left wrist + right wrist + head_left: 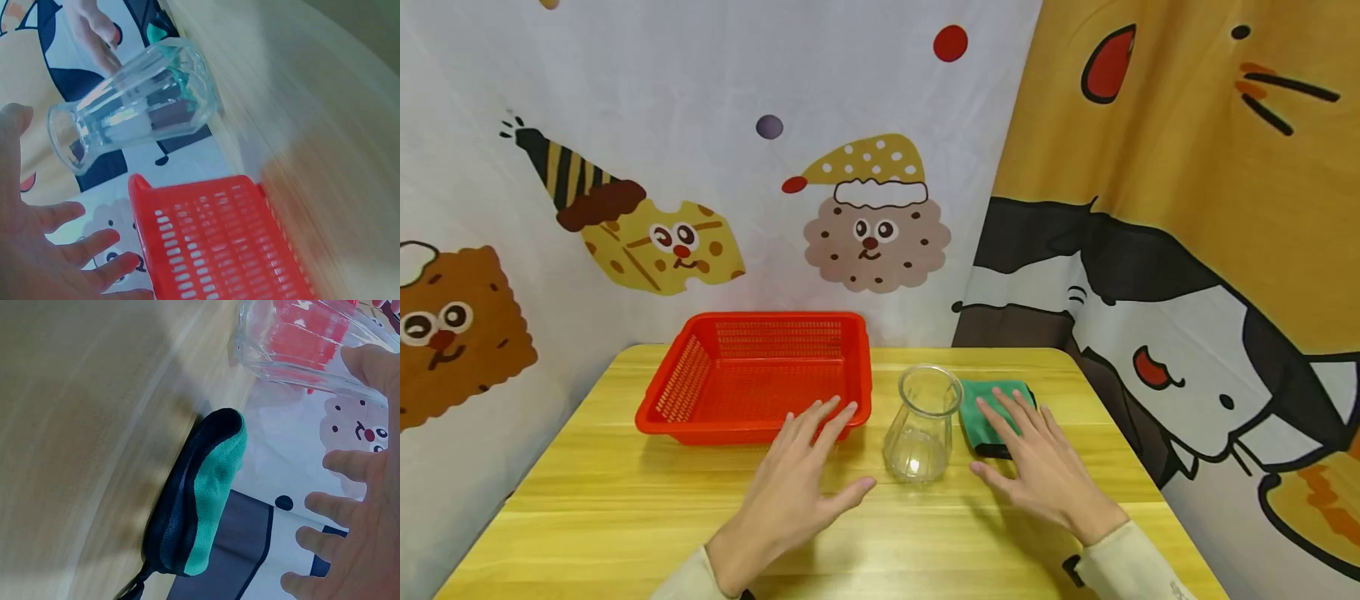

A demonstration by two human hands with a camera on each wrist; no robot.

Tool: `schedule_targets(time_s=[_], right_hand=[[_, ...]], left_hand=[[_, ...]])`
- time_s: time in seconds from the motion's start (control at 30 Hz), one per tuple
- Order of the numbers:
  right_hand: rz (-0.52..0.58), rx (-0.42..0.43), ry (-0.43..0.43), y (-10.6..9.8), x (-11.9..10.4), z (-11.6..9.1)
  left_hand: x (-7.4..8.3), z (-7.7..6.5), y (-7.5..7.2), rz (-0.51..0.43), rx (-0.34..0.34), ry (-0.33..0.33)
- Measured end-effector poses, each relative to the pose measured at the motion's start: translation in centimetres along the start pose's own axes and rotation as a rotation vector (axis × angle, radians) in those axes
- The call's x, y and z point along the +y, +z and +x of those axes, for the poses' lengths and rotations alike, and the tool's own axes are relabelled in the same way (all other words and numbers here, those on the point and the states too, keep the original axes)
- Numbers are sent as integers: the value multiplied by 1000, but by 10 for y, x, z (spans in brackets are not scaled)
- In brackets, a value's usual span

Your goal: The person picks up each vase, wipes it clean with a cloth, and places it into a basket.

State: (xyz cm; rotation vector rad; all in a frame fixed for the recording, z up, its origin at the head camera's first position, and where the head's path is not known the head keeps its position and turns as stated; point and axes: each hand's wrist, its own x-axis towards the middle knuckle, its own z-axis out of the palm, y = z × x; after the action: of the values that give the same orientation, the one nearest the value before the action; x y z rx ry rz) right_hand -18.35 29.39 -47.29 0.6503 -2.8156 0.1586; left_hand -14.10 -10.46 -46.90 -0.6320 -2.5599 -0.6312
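A clear glass vase (919, 446) with a flared rim stands upright on the table between my two hands. My left hand (796, 483), fingers spread, hovers in front of the red plastic basket (658, 421) and left of the vase; it holds nothing. Over a folded green cloth (977, 421) with black edging, my right hand (1037, 462) is held with its fingers apart. The right wrist view shows a gap between that hand and the cloth (215, 494). In the left wrist view the vase (144, 106) stands apart from the left fingers.
The basket has perforated walls and sits at the back left of the wooden table (587, 492). Behind the table hangs a curtain (700, 67) printed with cartoon figures. The vase stands close beside the basket and the cloth.
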Motion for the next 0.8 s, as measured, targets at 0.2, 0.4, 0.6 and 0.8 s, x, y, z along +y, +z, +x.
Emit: schedule_targets(time_s=[0.2, 0.4, 0.6, 0.8], right_hand=[[5, -12, 3, 1, 2, 7], [8, -13, -7, 1, 4, 13], [14, -11, 0, 4, 10, 17], [9, -22, 10, 6, 14, 20]], left_hand=[[10, 7, 4, -63, 0, 12], [18, 11, 9, -107, 31, 19], [27, 16, 15, -162, 45, 23], [37, 22, 18, -246, 28, -5]])
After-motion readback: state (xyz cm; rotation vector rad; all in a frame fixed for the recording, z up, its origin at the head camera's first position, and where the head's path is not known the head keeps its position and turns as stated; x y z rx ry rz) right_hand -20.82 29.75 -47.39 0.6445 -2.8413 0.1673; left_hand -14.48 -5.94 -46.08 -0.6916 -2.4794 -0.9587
